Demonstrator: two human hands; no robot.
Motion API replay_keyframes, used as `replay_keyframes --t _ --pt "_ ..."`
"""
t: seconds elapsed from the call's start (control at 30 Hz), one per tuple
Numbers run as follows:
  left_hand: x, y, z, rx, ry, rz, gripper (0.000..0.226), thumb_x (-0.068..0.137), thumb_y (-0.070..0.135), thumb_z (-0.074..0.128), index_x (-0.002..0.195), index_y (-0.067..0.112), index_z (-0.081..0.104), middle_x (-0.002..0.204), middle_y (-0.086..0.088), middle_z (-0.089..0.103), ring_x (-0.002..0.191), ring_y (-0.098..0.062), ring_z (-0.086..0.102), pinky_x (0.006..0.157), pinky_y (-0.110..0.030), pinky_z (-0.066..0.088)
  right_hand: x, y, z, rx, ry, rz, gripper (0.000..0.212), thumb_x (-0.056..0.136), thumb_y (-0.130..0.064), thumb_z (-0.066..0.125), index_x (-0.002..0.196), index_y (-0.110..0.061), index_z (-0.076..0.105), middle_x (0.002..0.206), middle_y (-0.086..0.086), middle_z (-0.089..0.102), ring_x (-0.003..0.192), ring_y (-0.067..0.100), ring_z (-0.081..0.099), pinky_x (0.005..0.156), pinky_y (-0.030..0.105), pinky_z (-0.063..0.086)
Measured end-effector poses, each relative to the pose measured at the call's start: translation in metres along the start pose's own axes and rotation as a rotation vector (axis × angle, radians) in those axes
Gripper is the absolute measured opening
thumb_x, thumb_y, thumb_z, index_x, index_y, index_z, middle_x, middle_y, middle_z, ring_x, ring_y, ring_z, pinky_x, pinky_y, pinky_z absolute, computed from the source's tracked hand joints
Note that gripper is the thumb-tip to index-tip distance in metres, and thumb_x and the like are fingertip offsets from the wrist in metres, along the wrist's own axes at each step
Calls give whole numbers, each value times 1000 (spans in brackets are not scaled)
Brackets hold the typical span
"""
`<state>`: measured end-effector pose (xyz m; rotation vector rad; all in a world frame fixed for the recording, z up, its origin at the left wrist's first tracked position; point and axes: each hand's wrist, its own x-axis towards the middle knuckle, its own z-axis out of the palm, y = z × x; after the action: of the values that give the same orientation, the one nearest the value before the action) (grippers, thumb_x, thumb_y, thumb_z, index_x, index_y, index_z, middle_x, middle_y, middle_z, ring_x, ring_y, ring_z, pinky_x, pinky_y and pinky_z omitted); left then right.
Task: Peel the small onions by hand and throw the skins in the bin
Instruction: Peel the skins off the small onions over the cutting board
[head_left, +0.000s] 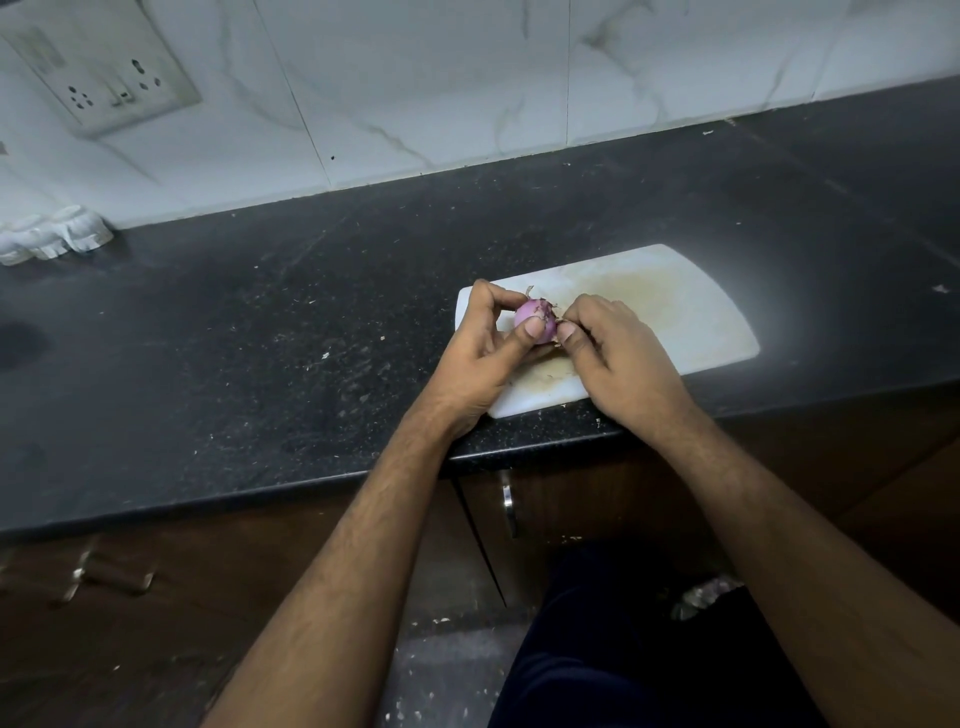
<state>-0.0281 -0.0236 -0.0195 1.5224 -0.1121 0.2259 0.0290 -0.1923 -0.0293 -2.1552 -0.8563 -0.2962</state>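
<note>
Left of the work, the dark bench (218, 332) carries scattered flecks, probably loose skin, though too small to confirm. The left hand (485, 353) is closed around a small onion (535, 325), thumb pressed on its near face and fingers curled behind, holding it just above the near left corner of the white cutting board (691, 317). The onion shows mostly bare purple flesh; dry skin (545, 307) clings at its top and right side. The right hand (613, 358) is closed in a pinch, thumb and forefinger nipping that skin at the onion's right edge. Judgement: the step is stripping the last skin. It is best done by holding the onion steady, pulling the strip away toward the root end and turning the onion to check for remnants. No bin is in view.
</note>
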Motion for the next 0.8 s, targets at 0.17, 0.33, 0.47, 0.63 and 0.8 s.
replay_keyframes --t 0.17,0.33,0.47,0.63,0.8 --pt "2 0 -2 86 0 30 24 105 5 55 126 9 44 120 -14 56 103 -17 63 103 -43 56 -1 -1 3 -36 12 7 12 103 -24 47 91 -24 49 86 -11 54 87 15 48 70 36 42" --pt "0 1 -3 106 -3 5 26 107 5 51 131 14 48 118 -13 61 101 -15 64 94 -30 55 0 -3 2 -17 41 34 13 103 -24 48 90 -25 49 84 -11 52 84 12 46 65 28 34" --pt "1 0 -5 107 2 -30 23 108 6 50 130 14 56 118 -8 65 101 -12 65 85 -21 52 -1 -3 0 1 94 60 14 102 -25 48 89 -24 48 83 -12 51 82 12 46 62 20 31" --pt "2 -1 -6 69 -1 -56 23 107 16 52 129 18 60 115 -6 69 99 -19 62 79 -28 49 -1 -2 -2 35 144 123 15 101 -24 51 90 -17 56 84 -8 56 82 13 49 63 20 35" --pt "4 -3 -7 33 -22 -69 28 106 20 51 132 14 59 115 -10 71 102 -32 63 92 -51 45 0 -3 -3 32 209 169 13 102 -19 51 89 -17 55 84 -9 54 81 11 48 62 13 32"
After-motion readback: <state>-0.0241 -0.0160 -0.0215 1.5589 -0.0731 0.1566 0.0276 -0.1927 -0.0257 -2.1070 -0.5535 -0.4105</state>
